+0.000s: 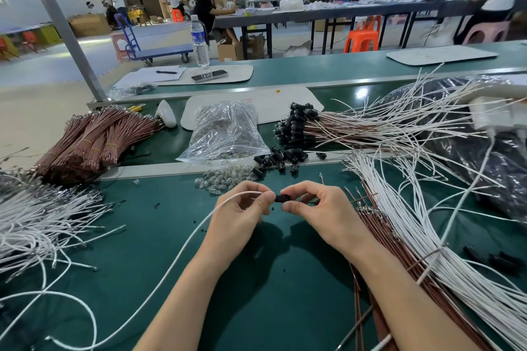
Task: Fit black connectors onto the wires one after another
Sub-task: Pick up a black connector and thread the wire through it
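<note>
My left hand [242, 208] pinches the end of a long white wire [182, 251] that trails down to the left across the green mat. My right hand [316, 205] pinches a small black connector [282, 198] between thumb and forefinger. The wire's end meets the connector between my two hands. Loose black connectors [273, 161] lie just beyond my hands. Finished wires with black connectors [298, 128] are piled behind them.
White wires [427, 251] and brown wires [373, 236] fan out on the right. More white wires [42, 222] lie at the left, bundled brown wires [91, 139] behind them. A clear plastic bag [225, 134] and small clear parts [222, 179] sit ahead. A black bag [479, 157] fills the right.
</note>
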Demonstrator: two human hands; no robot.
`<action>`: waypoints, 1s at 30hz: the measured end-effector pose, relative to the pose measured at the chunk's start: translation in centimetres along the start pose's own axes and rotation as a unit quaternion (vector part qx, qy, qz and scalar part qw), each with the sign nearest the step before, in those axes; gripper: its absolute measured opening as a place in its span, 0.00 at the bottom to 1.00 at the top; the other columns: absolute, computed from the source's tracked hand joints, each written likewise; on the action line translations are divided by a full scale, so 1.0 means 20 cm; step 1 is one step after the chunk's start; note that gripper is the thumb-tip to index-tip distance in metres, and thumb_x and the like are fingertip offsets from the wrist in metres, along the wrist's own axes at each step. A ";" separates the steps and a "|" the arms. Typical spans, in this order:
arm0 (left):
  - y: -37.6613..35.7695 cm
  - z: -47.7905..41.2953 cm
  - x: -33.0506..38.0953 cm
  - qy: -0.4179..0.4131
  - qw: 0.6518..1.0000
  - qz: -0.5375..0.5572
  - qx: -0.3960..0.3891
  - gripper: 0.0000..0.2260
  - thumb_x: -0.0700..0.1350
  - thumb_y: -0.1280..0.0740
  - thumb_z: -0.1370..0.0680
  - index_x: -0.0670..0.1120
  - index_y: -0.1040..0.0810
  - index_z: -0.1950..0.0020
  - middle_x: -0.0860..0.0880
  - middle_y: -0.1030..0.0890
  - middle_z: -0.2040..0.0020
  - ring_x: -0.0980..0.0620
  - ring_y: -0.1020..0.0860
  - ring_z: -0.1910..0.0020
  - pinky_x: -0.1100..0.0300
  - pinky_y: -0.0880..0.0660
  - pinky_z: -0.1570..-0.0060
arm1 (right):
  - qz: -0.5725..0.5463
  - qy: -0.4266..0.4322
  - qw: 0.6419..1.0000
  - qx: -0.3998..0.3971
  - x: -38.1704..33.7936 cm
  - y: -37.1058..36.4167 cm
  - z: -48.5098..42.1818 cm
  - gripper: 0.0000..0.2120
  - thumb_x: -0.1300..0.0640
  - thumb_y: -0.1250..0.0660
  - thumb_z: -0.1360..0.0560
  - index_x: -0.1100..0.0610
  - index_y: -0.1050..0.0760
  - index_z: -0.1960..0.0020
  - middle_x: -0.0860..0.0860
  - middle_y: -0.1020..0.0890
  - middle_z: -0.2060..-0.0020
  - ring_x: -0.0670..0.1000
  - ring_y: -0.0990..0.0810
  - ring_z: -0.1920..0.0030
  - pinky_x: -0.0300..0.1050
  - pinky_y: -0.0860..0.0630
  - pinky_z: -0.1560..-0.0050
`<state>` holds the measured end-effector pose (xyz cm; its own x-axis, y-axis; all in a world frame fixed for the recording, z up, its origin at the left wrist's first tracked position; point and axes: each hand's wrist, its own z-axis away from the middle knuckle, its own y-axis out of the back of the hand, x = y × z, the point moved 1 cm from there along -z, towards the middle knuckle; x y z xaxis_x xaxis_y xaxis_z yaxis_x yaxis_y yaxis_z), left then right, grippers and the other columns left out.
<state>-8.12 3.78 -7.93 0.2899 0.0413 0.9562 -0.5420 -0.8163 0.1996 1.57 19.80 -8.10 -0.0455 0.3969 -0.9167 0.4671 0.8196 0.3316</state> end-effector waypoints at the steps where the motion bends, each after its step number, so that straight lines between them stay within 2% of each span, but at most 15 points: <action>1: 0.00 0.00 0.00 0.001 1.000 0.005 0.003 0.05 0.46 0.27 0.22 0.53 0.18 0.57 0.49 0.17 0.65 0.55 0.20 0.63 0.61 0.22 0.62 | 0.000 -0.001 1.000 -0.005 0.00 -0.01 0.00 0.08 0.53 0.21 0.30 0.43 0.15 0.53 0.38 0.16 0.60 0.38 0.23 0.63 0.28 0.28 0.60; 3: 0.00 0.00 0.00 0.004 1.000 0.004 0.005 0.05 0.47 0.27 0.22 0.53 0.18 0.58 0.49 0.17 0.65 0.56 0.20 0.63 0.61 0.22 0.61 | 0.001 -0.001 1.000 -0.005 0.00 -0.01 0.00 0.08 0.53 0.21 0.29 0.42 0.16 0.53 0.38 0.16 0.60 0.38 0.23 0.63 0.28 0.28 0.60; 6: -0.01 0.00 0.01 0.007 1.000 -0.012 -0.004 0.06 0.47 0.27 0.22 0.54 0.18 0.59 0.49 0.18 0.65 0.54 0.21 0.63 0.50 0.22 0.56 | 0.001 0.001 1.000 0.001 0.01 -0.01 0.00 0.09 0.54 0.21 0.29 0.41 0.16 0.54 0.38 0.16 0.60 0.38 0.22 0.62 0.28 0.28 0.60; 8: -0.01 0.00 0.01 0.007 1.000 -0.009 -0.005 0.07 0.46 0.27 0.22 0.54 0.18 0.59 0.50 0.18 0.66 0.55 0.21 0.64 0.47 0.23 0.56 | 0.001 0.004 1.000 0.002 0.01 -0.01 0.00 0.09 0.54 0.21 0.29 0.41 0.16 0.55 0.38 0.16 0.60 0.38 0.22 0.63 0.28 0.28 0.60; 12: 0.00 0.00 0.00 -0.001 1.000 -0.003 -0.024 0.04 0.47 0.27 0.22 0.54 0.17 0.56 0.49 0.17 0.63 0.54 0.20 0.62 0.53 0.22 0.58 | -0.002 0.010 1.000 0.008 0.02 0.00 0.00 0.11 0.52 0.21 0.29 0.39 0.17 0.52 0.37 0.16 0.60 0.38 0.22 0.62 0.28 0.29 0.61; 14: 0.01 0.00 0.00 -0.001 1.000 0.009 -0.017 0.02 0.46 0.27 0.22 0.52 0.18 0.54 0.49 0.16 0.61 0.54 0.18 0.61 0.60 0.22 0.60 | -0.002 0.010 1.000 0.015 0.02 0.00 -0.01 0.11 0.52 0.22 0.29 0.38 0.17 0.51 0.37 0.16 0.61 0.38 0.22 0.64 0.27 0.29 0.62; 17: 0.00 0.00 0.00 -0.007 1.000 0.015 -0.003 0.01 0.43 0.28 0.21 0.48 0.18 0.53 0.49 0.16 0.60 0.54 0.19 0.62 0.63 0.22 0.62 | 0.002 0.009 1.000 0.017 0.02 0.00 -0.02 0.10 0.52 0.21 0.29 0.39 0.17 0.53 0.37 0.16 0.62 0.37 0.23 0.65 0.27 0.29 0.63; 24: -0.02 -0.01 0.00 -0.006 1.000 -0.023 0.007 0.03 0.44 0.28 0.22 0.49 0.17 0.55 0.51 0.16 0.62 0.57 0.19 0.64 0.64 0.23 0.63 | 0.025 0.004 1.000 0.009 0.03 -0.02 -0.03 0.08 0.53 0.21 0.29 0.41 0.17 0.55 0.36 0.16 0.61 0.37 0.24 0.67 0.28 0.29 0.63; 27: -0.01 -0.01 0.01 0.005 0.999 -0.041 0.013 0.03 0.44 0.27 0.22 0.50 0.16 0.56 0.51 0.16 0.63 0.57 0.19 0.64 0.59 0.20 0.61 | 0.035 0.006 0.999 0.013 0.01 -0.01 -0.02 0.07 0.53 0.22 0.29 0.43 0.16 0.54 0.36 0.15 0.60 0.37 0.24 0.67 0.28 0.29 0.63; 30: -0.02 0.00 0.02 0.008 0.999 -0.053 0.010 0.03 0.47 0.28 0.22 0.52 0.17 0.55 0.50 0.16 0.61 0.53 0.18 0.61 0.53 0.20 0.56 | 0.040 0.002 0.999 0.014 0.00 -0.01 -0.01 0.07 0.53 0.22 0.28 0.44 0.16 0.53 0.35 0.16 0.61 0.37 0.24 0.67 0.27 0.30 0.63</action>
<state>-7.74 4.08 -7.71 0.3316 0.1374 0.9334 -0.4935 -0.8179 0.2957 1.31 19.78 -8.17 -0.0114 0.4626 -0.8865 0.4945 0.7732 0.3971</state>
